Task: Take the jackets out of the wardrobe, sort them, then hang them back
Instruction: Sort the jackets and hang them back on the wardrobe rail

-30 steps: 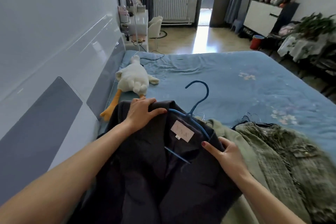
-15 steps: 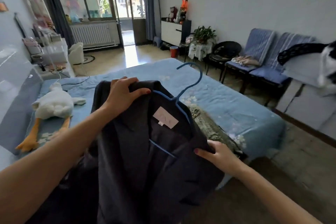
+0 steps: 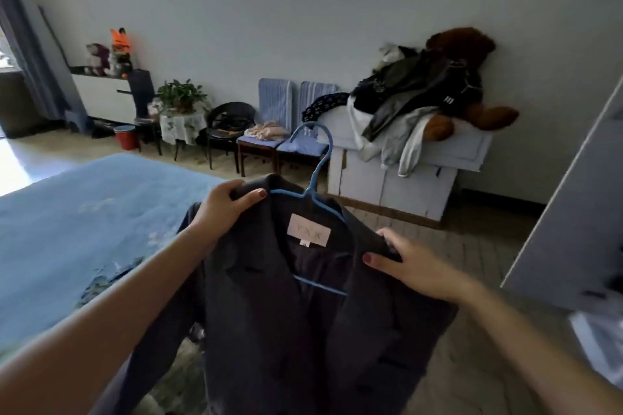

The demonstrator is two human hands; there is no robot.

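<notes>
**One dark jacket on a blue hanger, held up in both hands**

One dark jacket point(image 3: 290, 323), charcoal to navy, hangs on a blue hanger point(image 3: 312, 192) in the near centre, held in the air between the bed and the floor. A pale label point(image 3: 308, 229) sits inside the collar; its lettering is too faint to read. The hanger's hook rises clear above the collar, and part of its lower bar shows inside the open front; the rest is covered by cloth. The jacket's hem and both sleeves run out of the bottom edge.

Left hand point(image 3: 224, 209): fingers curled over the jacket's left shoulder, thumb on the front, gripping cloth.

Right hand point(image 3: 413, 266): thumb on top of the right shoulder, fingers wrapped behind the cloth and mostly hidden, gripping it.

Bed point(image 3: 87, 222), left, with a blue cover; its near corner is blurred, and something greenish low beside the jacket cannot be identified.

Far right: a white cabinet point(image 3: 387, 178) against the wall, piled with dark and pale clothes point(image 3: 404, 101), and a brown teddy bear point(image 3: 468, 77) partly buried behind them.

Far centre: two chairs point(image 3: 279, 131) with blue cushions, one carrying folded pinkish cloth, and a black chair point(image 3: 227, 125) to their left.

Far left: a potted plant point(image 3: 180, 96) on a small worktop with a cloth over it, a red bin point(image 3: 126, 137), and a low white sideboard point(image 3: 104, 98) with soft toys on top.

Right edge: a pale panel point(image 3: 580, 212), cut off by the frame; it may be a door, but this cannot be told.
</notes>
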